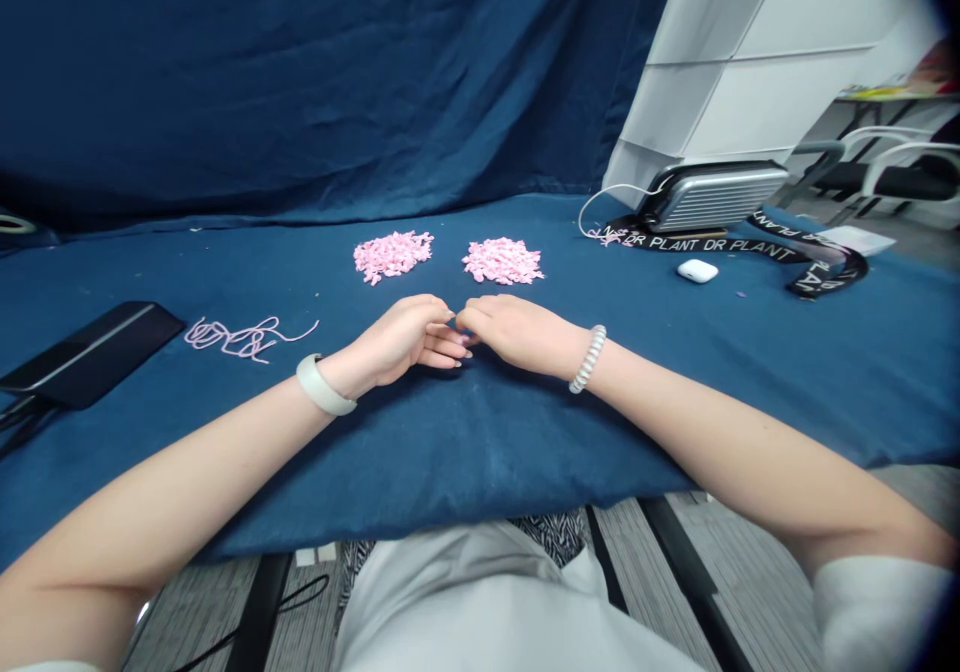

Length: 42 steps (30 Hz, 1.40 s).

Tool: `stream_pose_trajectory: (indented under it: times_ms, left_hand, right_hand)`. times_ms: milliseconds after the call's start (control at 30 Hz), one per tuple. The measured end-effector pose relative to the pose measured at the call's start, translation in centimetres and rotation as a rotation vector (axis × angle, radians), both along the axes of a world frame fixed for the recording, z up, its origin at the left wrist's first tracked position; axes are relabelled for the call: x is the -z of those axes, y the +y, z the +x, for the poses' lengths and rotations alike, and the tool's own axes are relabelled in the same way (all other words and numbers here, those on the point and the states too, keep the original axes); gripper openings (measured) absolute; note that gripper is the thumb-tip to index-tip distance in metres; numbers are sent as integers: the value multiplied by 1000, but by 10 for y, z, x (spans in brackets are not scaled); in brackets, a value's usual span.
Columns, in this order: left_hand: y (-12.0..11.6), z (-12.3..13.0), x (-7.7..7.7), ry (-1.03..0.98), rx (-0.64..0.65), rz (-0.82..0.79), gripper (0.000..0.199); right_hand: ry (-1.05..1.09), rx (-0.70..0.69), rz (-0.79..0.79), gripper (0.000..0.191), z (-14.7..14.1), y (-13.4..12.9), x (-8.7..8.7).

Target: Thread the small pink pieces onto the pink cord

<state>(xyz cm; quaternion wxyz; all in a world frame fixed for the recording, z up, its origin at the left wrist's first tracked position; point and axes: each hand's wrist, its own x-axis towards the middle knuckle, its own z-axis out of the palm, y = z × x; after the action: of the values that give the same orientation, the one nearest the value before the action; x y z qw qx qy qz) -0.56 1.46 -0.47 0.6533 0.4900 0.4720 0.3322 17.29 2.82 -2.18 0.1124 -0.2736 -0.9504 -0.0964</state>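
Note:
My left hand (397, 337) and my right hand (517, 334) rest on the blue cloth (480, 432) with curled fingers, their fingertips meeting at the middle. Anything small between those fingertips is hidden. Just beyond them lie a pile of pink pieces (393, 256) and a second pink pile (502, 261), neither touched by my hands. A loose pink cord (247, 339) lies left of my left hand. A white band (325, 384) circles my left wrist, and a white beaded bracelet (588, 358) circles my right.
A black phone (90, 352) lies at the left. At the right are a black "DR PLANT" lanyard (735, 247), a white earbud case (697, 271), a silver case (712, 197) with a white cable (615, 197), and a white paper (855, 240). A blue backdrop hangs behind.

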Motion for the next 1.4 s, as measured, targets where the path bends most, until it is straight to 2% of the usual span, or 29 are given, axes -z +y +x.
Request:
stream_pose_trajectory:
  times_ms: [267, 500, 633, 733, 800, 967, 1067, 1133, 1233, 1400]
  left_hand:
    - [4, -3, -5, -4, 65, -209, 19]
    - [6, -2, -5, -57, 53, -288, 10]
    - [5, -1, -7, 8, 54, -246, 14]
    - [5, -1, -6, 124, 97, -150, 22]
    - [4, 0, -4, 255, 100, -31, 29]
    - [0, 4, 3, 672, 79, 406, 42]
    - [-4, 7, 3, 866, 65, 702, 44]
    - [-6, 7, 3, 980, 43, 843, 44]
    - [-4, 7, 5, 1058, -34, 921, 39]
    - [6, 7, 10, 1026, -128, 902, 29]
  right_hand:
    - [-134, -67, 129, 15, -1, -5, -3]
    - [-157, -101, 123, 14, -1, -3, 1]
    - [-150, -114, 77, 15, -1, 2, 3]
    - [-120, -150, 51, 16, -3, 5, 8]
    - [-94, -172, 42, 18, -4, 6, 11]
    - [-3, -171, -14, 21, -10, 6, 16]
    - [48, -140, -61, 22, -13, 3, 16]
    - [69, -119, -98, 23, -14, 1, 15]
    - [148, -122, -157, 20, -15, 0, 13]
    - [274, -161, -232, 18, -13, 1, 12]
